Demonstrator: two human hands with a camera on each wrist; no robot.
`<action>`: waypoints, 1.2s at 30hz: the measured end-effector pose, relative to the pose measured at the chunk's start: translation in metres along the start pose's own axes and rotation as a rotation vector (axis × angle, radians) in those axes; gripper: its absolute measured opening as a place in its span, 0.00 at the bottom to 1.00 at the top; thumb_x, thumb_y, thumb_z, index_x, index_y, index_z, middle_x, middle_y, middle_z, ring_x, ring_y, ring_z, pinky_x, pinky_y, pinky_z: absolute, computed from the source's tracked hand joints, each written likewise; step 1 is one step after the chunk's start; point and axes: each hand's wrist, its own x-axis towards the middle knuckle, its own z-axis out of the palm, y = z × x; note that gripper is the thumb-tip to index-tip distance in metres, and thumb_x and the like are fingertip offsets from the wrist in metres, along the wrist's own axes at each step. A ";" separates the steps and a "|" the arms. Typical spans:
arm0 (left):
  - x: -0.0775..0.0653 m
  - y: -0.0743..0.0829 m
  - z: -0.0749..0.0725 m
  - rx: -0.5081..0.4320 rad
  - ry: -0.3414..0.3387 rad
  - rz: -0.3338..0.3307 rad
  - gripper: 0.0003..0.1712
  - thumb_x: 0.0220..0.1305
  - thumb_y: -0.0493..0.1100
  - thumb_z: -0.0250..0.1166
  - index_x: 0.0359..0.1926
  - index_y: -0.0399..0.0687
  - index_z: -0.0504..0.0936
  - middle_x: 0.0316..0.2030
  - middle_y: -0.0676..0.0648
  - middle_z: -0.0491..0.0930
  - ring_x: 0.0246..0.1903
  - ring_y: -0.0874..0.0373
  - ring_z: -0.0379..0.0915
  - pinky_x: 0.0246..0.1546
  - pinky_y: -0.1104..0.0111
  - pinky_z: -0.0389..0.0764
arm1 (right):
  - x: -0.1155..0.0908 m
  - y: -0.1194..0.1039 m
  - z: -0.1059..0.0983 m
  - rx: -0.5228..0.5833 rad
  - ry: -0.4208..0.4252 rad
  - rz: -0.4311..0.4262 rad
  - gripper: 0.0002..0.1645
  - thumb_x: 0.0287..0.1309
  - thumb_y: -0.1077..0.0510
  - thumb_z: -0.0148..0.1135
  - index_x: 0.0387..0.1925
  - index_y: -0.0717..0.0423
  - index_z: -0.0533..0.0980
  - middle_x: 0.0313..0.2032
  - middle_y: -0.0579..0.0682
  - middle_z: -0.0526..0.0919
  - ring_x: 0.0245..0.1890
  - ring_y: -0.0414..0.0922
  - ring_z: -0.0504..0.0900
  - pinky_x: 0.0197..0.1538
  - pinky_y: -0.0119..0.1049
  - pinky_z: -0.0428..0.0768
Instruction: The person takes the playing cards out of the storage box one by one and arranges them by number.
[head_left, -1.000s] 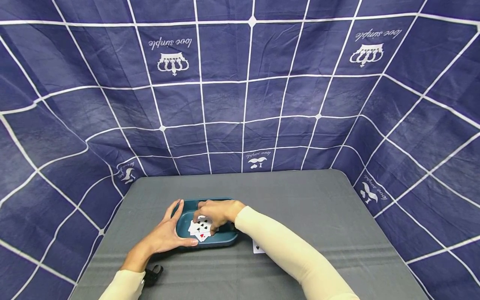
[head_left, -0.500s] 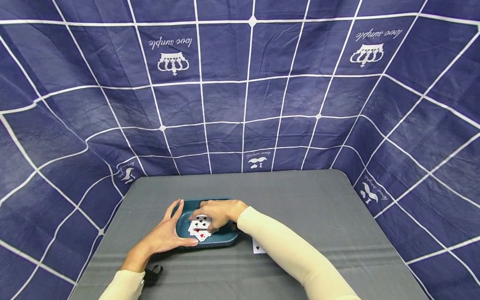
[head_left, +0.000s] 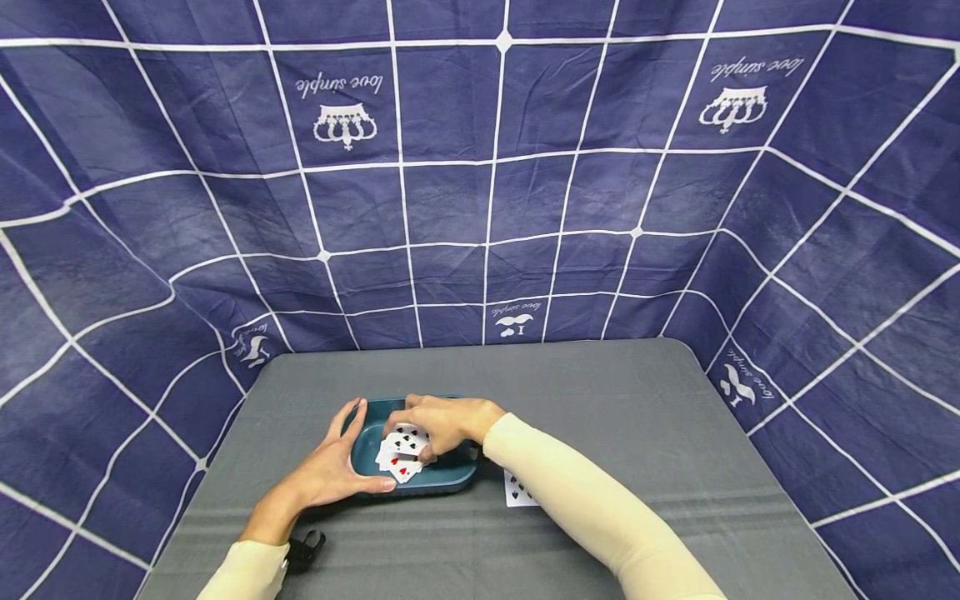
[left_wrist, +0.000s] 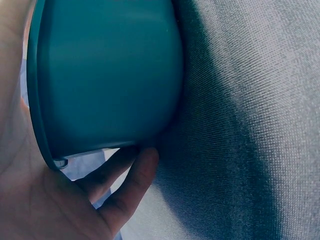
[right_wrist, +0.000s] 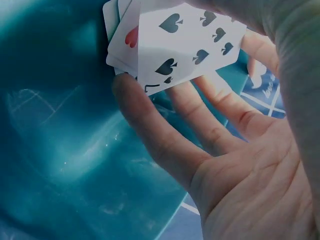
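Dark blue cloth printed with white grid lines hangs behind and beside a grey, fabric-covered tabletop, which carries a glossy teal tray with rounded corners. Inside the tray is a white playing card, a seven of spades, overlapping a small spread of white cards with red hearts. Across the tray's right side reaches a cream-sleeved right arm, its right hand bent downward. Between that hand's thumb and fingers the seven of spades is pinched, slightly tilted. Left hand spans and grips the tray's left end, thumb along the near rim. Another spade card lies near the tray's right end, partly hidden by the sleeve.
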 end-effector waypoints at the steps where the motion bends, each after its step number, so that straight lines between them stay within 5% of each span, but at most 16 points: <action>1: 0.000 0.000 0.000 -0.001 0.000 0.000 0.92 0.51 0.72 0.92 0.96 0.38 0.42 0.94 0.32 0.42 0.78 0.23 0.75 0.73 0.34 0.82 | -0.001 0.000 -0.001 0.001 0.003 0.001 0.48 0.65 0.54 0.90 0.81 0.32 0.77 0.66 0.48 0.81 0.56 0.38 0.83 0.62 0.34 0.85; 12: 0.002 -0.003 0.003 0.000 0.009 -0.007 0.92 0.51 0.73 0.91 0.96 0.39 0.43 0.94 0.33 0.42 0.78 0.23 0.75 0.73 0.33 0.81 | -0.009 0.004 -0.008 0.042 0.051 0.019 0.60 0.55 0.60 0.93 0.85 0.33 0.73 0.71 0.49 0.76 0.63 0.39 0.82 0.66 0.31 0.82; 18: 0.001 0.000 0.001 0.001 0.008 -0.003 0.92 0.51 0.72 0.92 0.96 0.38 0.43 0.94 0.33 0.43 0.77 0.24 0.76 0.72 0.34 0.82 | -0.016 0.004 -0.013 0.041 0.116 0.041 0.59 0.56 0.52 0.95 0.85 0.38 0.73 0.76 0.47 0.72 0.65 0.43 0.84 0.73 0.36 0.83; 28: 0.003 -0.001 0.002 0.008 0.015 -0.001 0.92 0.50 0.73 0.92 0.96 0.38 0.44 0.94 0.33 0.43 0.77 0.24 0.76 0.72 0.34 0.82 | -0.031 0.011 -0.014 0.030 0.208 0.062 0.56 0.60 0.36 0.92 0.83 0.44 0.76 0.75 0.46 0.75 0.59 0.42 0.86 0.65 0.38 0.87; 36: 0.003 0.001 0.001 0.016 0.001 -0.004 0.92 0.51 0.72 0.92 0.96 0.40 0.43 0.94 0.33 0.43 0.76 0.25 0.77 0.71 0.35 0.83 | -0.049 0.021 -0.013 0.032 0.297 0.113 0.51 0.57 0.30 0.90 0.78 0.34 0.79 0.68 0.44 0.78 0.57 0.43 0.86 0.61 0.39 0.87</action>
